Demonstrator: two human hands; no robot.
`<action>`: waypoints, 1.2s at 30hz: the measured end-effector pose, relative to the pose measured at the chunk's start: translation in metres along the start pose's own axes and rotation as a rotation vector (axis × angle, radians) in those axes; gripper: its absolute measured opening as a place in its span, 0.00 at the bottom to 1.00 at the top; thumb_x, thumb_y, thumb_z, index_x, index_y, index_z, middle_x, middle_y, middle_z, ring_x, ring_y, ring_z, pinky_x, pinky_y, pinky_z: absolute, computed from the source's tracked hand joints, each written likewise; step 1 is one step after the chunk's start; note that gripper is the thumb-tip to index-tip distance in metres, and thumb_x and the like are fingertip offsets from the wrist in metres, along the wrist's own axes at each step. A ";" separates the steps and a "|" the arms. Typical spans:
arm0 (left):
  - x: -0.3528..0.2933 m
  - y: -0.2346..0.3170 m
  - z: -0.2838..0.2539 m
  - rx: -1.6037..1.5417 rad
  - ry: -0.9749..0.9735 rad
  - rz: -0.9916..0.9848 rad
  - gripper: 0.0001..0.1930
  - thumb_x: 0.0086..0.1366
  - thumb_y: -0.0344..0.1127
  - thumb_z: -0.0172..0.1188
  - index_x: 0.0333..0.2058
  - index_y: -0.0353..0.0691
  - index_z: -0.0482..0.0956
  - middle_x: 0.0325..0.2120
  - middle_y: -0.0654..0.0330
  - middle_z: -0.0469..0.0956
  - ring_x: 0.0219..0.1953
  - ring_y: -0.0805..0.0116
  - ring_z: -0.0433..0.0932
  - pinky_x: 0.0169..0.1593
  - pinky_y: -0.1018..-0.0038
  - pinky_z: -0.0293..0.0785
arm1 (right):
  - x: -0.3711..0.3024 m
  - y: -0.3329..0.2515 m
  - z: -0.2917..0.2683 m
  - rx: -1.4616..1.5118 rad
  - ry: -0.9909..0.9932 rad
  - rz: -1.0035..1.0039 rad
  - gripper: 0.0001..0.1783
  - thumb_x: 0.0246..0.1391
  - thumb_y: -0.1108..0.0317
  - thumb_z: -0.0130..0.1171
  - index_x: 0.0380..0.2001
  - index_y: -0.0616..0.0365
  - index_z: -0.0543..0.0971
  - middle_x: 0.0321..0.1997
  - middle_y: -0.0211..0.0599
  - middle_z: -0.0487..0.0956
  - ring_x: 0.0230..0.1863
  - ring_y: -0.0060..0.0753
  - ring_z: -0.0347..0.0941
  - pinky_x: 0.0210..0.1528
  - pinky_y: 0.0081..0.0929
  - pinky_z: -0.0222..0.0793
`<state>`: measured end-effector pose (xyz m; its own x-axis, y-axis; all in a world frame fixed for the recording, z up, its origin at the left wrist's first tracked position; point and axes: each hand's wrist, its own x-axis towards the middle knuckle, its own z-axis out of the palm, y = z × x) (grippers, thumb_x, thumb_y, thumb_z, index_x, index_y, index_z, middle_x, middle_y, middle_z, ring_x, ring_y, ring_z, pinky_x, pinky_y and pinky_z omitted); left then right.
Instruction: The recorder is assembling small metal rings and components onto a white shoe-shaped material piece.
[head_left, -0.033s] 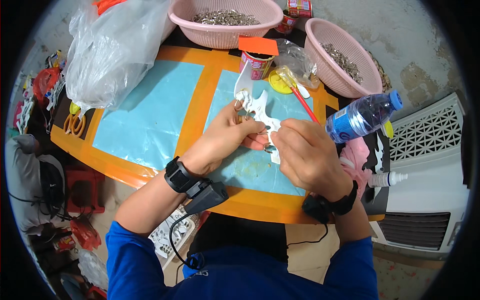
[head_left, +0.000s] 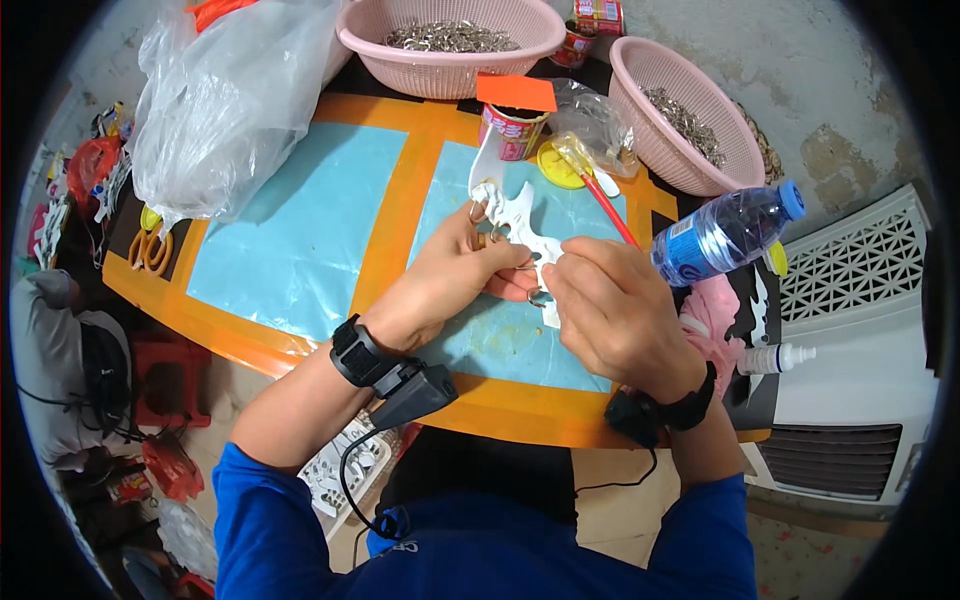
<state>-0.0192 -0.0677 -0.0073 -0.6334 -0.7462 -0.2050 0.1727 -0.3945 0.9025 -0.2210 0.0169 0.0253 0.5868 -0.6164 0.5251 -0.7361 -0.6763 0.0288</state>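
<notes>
Over the blue-covered right half of the table (head_left: 490, 350) I see a flat white piece (head_left: 514, 214) with a wavy, cut-out outline. My left hand (head_left: 440, 268) is closed on its left side, thumb on top and fingers underneath. Curved metal rings or hooks (head_left: 537, 298) show along its lower edge, by the left fingertips. My right hand (head_left: 615, 310) is closed in a pinch at the piece's right end. Its fingers hide whether they also hold something small. A white strip (head_left: 488, 165) lies just beyond the piece.
Two pink baskets (head_left: 450, 72) of small metal parts stand at the back. Nearer are a tub (head_left: 515, 130) topped with orange card, a yellow lid (head_left: 560, 165), a red-handled brush (head_left: 612, 212) and a water bottle (head_left: 725, 235). A plastic bag (head_left: 235, 110) and scissors (head_left: 150, 250) lie left.
</notes>
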 end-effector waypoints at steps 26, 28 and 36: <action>-0.001 -0.004 0.012 0.096 -0.025 0.089 0.36 0.63 0.24 0.68 0.64 0.26 0.56 0.39 0.61 0.76 0.41 0.76 0.78 0.43 0.76 0.81 | -0.008 0.003 0.016 1.321 0.174 0.990 0.42 0.60 0.72 0.70 0.71 0.66 0.58 0.57 0.45 0.73 0.58 0.30 0.74 0.56 0.25 0.75; -0.001 -0.005 0.014 0.130 -0.017 0.096 0.35 0.63 0.24 0.67 0.64 0.26 0.57 0.39 0.62 0.75 0.41 0.77 0.77 0.43 0.77 0.80 | -0.005 0.001 0.014 1.362 0.192 1.003 0.43 0.59 0.73 0.70 0.71 0.66 0.57 0.59 0.46 0.71 0.59 0.31 0.75 0.56 0.25 0.76; 0.001 -0.022 0.016 0.371 0.001 0.300 0.31 0.63 0.26 0.66 0.59 0.31 0.59 0.35 0.63 0.74 0.36 0.78 0.75 0.40 0.77 0.77 | -0.006 0.003 0.020 1.344 0.223 0.959 0.45 0.57 0.85 0.64 0.73 0.60 0.54 0.60 0.48 0.70 0.52 0.30 0.79 0.50 0.24 0.78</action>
<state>-0.0357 -0.0507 -0.0210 -0.5959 -0.7986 0.0848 0.0662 0.0564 0.9962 -0.2199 0.0107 0.0047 -0.0196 -0.9995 0.0251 0.0879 -0.0267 -0.9958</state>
